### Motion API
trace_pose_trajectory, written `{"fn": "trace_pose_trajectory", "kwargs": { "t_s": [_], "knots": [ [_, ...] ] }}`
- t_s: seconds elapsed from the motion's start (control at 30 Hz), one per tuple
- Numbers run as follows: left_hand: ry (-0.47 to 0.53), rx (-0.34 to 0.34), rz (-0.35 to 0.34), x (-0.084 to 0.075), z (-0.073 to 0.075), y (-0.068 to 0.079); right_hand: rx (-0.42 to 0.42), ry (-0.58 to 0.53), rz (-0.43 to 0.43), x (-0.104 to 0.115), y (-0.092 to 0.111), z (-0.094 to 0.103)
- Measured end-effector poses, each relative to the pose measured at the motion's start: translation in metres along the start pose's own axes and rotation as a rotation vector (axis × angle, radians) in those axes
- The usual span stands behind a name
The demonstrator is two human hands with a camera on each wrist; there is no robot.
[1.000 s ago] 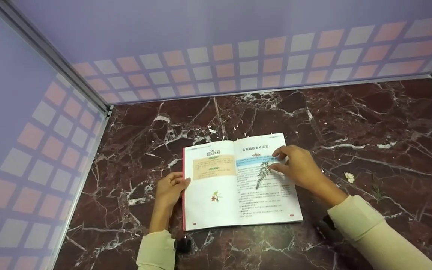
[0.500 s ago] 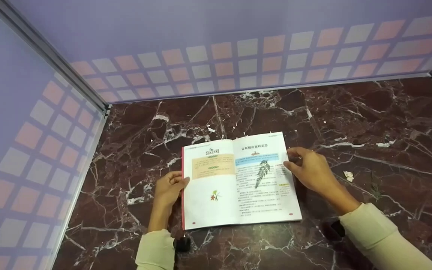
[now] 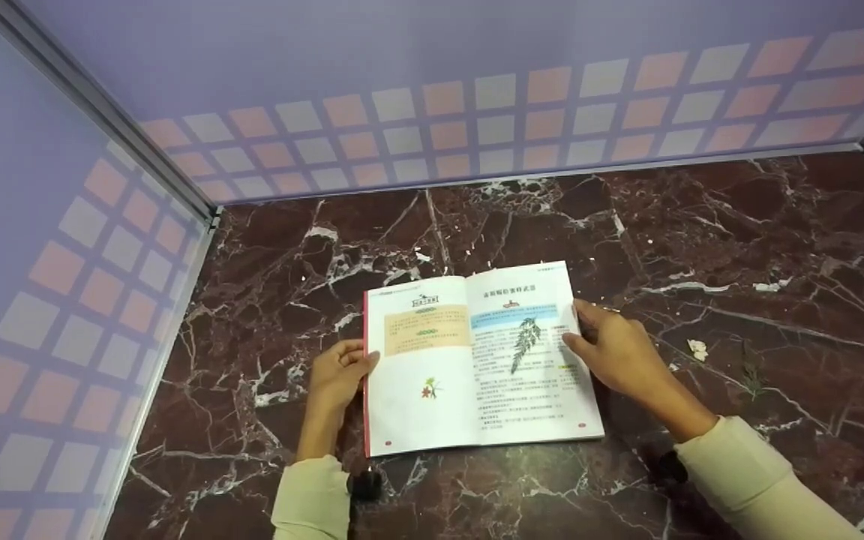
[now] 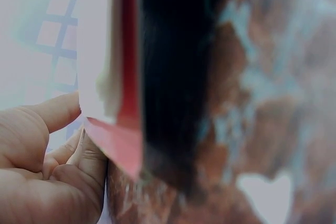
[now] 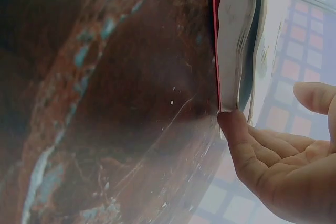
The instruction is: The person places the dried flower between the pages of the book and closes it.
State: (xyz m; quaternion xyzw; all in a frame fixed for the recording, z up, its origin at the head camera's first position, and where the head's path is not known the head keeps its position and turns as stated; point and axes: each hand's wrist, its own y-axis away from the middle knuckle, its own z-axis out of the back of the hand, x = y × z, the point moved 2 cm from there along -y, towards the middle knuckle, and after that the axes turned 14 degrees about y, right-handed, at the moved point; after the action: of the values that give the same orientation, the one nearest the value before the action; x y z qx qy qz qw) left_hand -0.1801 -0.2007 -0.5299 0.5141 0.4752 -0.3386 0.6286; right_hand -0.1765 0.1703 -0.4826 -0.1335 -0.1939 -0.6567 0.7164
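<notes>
In the head view an open book (image 3: 432, 427) with a red cover edge shows two printed pages. A feathery green sprig (image 3: 526, 345) lies on its right page, and a small red and green leaf-like figure (image 3: 430, 388) shows on the left page. My left hand (image 3: 338, 379) pinches the book's left edge, thumb over the page and fingers beneath, as the left wrist view also shows. At the opposite edge is my right hand (image 3: 619, 352). In the right wrist view its fingertips touch the book's edge from below, while the thumb (image 5: 312, 97) stands raised off the page.
A dark red marbled tabletop (image 3: 312, 300) with white veins lies under the book. Right of the right hand are a pale scrap (image 3: 697, 349) and a thin dark green sprig (image 3: 753, 375). Small white bits lie behind the book. Lilac panels (image 3: 462, 45) enclose the back and sides.
My right hand has drawn back from the sprig on the right page to the book's right edge. The left hand keeps its hold on the left edge.
</notes>
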Motion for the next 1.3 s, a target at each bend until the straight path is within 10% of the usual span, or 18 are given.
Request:
{"fn": "trace_pose_trajectory", "kwargs": {
  "t_s": [0.57,1.3],
  "knots": [
    [0.021,0.022,-0.017,0.000,0.000,0.002,0.054,0.080,0.084,0.017,0.015,-0.007],
    [-0.012,0.011,0.012,0.000,0.001,0.000,-0.158,0.256,0.143,0.045,0.031,-0.002]
  ]
}}
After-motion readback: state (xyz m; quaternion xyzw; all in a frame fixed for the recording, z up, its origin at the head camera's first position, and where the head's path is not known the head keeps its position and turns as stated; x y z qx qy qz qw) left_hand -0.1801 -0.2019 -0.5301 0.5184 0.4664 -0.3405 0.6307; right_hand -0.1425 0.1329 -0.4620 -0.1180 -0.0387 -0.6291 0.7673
